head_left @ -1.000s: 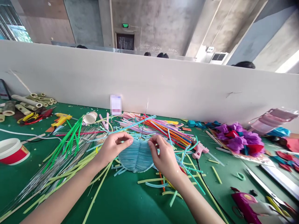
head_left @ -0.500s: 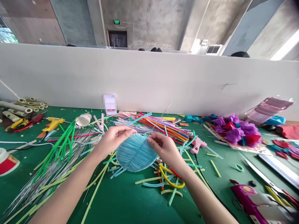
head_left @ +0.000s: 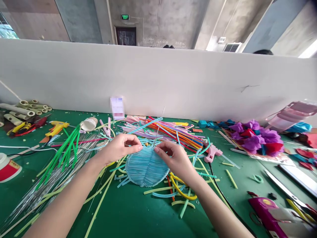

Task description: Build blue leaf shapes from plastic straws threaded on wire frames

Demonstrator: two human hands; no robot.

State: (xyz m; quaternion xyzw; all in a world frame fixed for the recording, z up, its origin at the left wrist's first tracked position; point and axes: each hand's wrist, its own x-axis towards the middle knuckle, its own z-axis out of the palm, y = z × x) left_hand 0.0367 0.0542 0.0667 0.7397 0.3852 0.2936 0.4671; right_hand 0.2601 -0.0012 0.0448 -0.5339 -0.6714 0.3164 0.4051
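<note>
Between both hands hangs a rounded light-blue leaf shape [head_left: 146, 168], made of fuzzy pipe-cleaner strips with a centre line. A thin wire [head_left: 158, 127] rises from its top edge. My left hand [head_left: 125, 149] pinches the upper left rim with thumb and forefinger. At the upper right rim, by the foot of the wire, my right hand [head_left: 172, 158] is pinched closed too. Behind the leaf lies a heap of coloured pipe cleaners [head_left: 173, 130]; more short pieces, including a yellow loop [head_left: 182, 190], lie beneath and beside it.
To the right are a pink glue gun [head_left: 212, 152], purple petals [head_left: 255, 140], scissors [head_left: 282, 186] and a magenta device [head_left: 266, 211]. On the left lie metal wires [head_left: 53, 180], green strips [head_left: 64, 145], a yellow glue gun [head_left: 55, 129] and bamboo pieces [head_left: 24, 110]. A white partition [head_left: 158, 79] stands behind.
The leaf has turned slightly so its centre line stands more upright, and the wire leans less to the right. Both hands still pinch its top rim. The camera view has shifted a little.
</note>
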